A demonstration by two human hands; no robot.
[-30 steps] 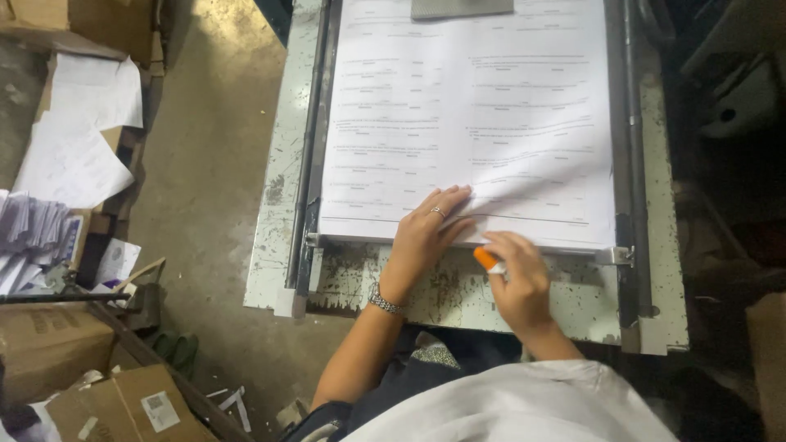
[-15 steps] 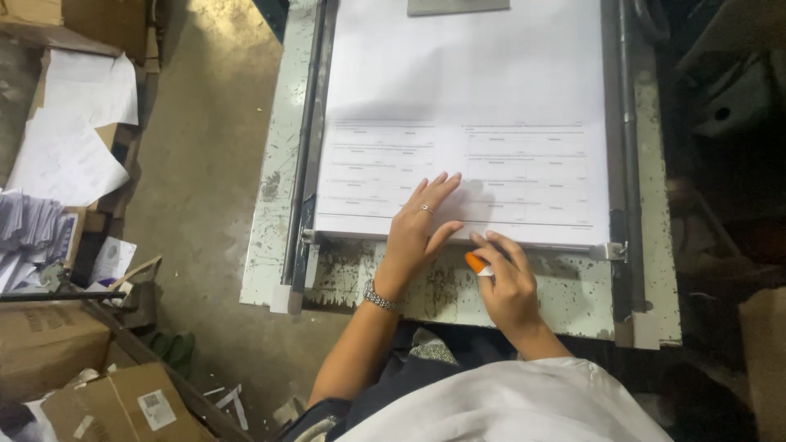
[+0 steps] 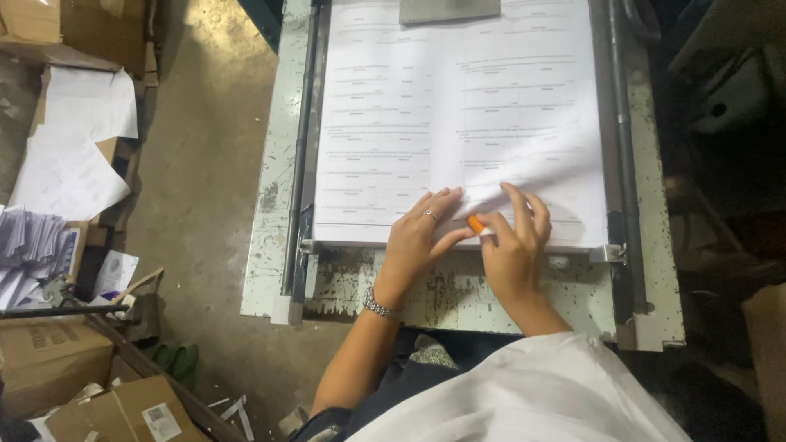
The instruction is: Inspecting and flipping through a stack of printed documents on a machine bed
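Pinched in the right hand sits a small orange-tipped tool, its fingers spread over the near edge of the stack of white printed paper sheets. Left hand lies flat, fingers open, pressing the same edge just beside it, on the worn, paint-chipped metal table.

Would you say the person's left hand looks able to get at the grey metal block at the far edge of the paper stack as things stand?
Probably yes. The left hand rests flat on the near edge of the paper stack, and only bare printed sheets lie between it and the grey block. Nothing stands in the way, though it would take a long stretch forward.
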